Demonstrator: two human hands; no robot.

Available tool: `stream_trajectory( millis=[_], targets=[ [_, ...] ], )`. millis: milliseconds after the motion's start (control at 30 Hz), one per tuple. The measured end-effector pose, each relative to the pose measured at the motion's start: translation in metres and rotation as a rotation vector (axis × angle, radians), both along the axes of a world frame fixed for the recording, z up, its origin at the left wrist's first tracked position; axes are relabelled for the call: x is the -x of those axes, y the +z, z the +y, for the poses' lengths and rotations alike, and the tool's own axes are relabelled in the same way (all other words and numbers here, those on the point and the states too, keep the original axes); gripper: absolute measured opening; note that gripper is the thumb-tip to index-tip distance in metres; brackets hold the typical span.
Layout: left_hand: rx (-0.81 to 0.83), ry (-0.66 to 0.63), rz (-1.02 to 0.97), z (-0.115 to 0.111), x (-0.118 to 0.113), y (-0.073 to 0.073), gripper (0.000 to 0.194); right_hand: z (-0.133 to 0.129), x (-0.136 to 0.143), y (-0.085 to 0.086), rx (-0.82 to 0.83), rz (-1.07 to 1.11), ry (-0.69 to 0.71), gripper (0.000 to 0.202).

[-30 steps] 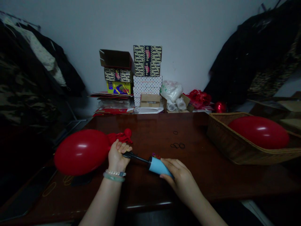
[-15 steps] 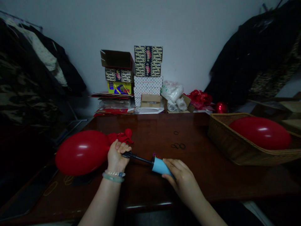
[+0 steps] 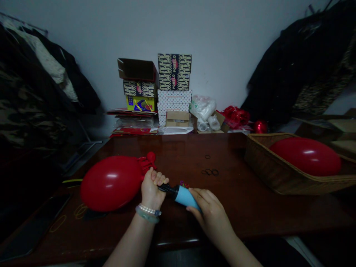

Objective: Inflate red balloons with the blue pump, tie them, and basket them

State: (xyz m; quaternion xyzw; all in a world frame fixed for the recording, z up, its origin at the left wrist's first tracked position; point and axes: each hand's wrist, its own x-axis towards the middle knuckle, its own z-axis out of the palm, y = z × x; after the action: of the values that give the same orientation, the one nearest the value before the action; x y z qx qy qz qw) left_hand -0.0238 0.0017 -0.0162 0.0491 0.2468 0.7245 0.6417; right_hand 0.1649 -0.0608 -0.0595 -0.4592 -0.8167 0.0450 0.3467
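Observation:
My left hand [image 3: 152,191], with a beaded bracelet and a pale green bangle at its wrist, is closed around the black end of a balloon pump [image 3: 183,196]. The inflated red balloon [image 3: 111,183] lies to the left, its narrow end running to that fist; the neck is hidden by the fingers. My right hand [image 3: 211,211] is wrapped round the pump's blue barrel. Almost none of the black rod shows between the two parts. Just behind the left fist lie limp red balloons [image 3: 144,164] and a small round red piece [image 3: 151,157].
At right, a wicker basket [image 3: 267,167] holds another inflated red balloon [image 3: 306,156]. Black rubber bands [image 3: 210,172] lie mid-table, yellow bands [image 3: 58,224] at left near a dark flat panel [image 3: 36,226]. Stacked boxes [image 3: 174,100] and plastic bags [image 3: 203,107] stand along the wall.
My left hand has moved right toward the blue barrel, and the rod has slid in. The attached balloon has shifted right with it, uncovering a yellow strip at its left. My right hand has barely moved.

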Motion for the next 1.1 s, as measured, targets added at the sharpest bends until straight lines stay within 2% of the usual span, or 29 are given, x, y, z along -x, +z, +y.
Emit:
stream_trajectory(
  millis=[167, 333, 433, 533, 667, 833, 1100],
  targets=[
    [-0.018, 0.031, 0.022, 0.004, 0.015, 0.004, 0.043, 0.004, -0.003, -0.002, 0.065, 0.014, 0.003, 0.048],
    [-0.030, 0.081, 0.010, 0.008, 0.036, 0.009, 0.043, 0.007, -0.016, 0.005, 0.120, -0.009, 0.025, 0.047],
    [-0.032, 0.100, 0.012, 0.008, 0.045, 0.012, 0.043, 0.007, -0.021, 0.008, 0.125, -0.010, 0.051, 0.045],
    [-0.037, 0.104, 0.012, 0.007, 0.048, 0.012, 0.043, 0.004, -0.019, 0.003, 0.094, 0.005, 0.029, 0.045],
    [-0.036, 0.106, -0.004, 0.007, 0.044, 0.010, 0.042, 0.002, -0.013, -0.004, 0.046, 0.021, -0.032, 0.044],
    [-0.037, 0.058, -0.007, 0.006, 0.032, 0.007, 0.042, -0.001, -0.006, -0.002, -0.008, 0.043, -0.034, 0.038],
    [-0.008, -0.011, -0.035, 0.001, 0.008, 0.002, 0.042, -0.006, 0.004, -0.002, 0.026, 0.015, -0.024, 0.038]
  ],
)
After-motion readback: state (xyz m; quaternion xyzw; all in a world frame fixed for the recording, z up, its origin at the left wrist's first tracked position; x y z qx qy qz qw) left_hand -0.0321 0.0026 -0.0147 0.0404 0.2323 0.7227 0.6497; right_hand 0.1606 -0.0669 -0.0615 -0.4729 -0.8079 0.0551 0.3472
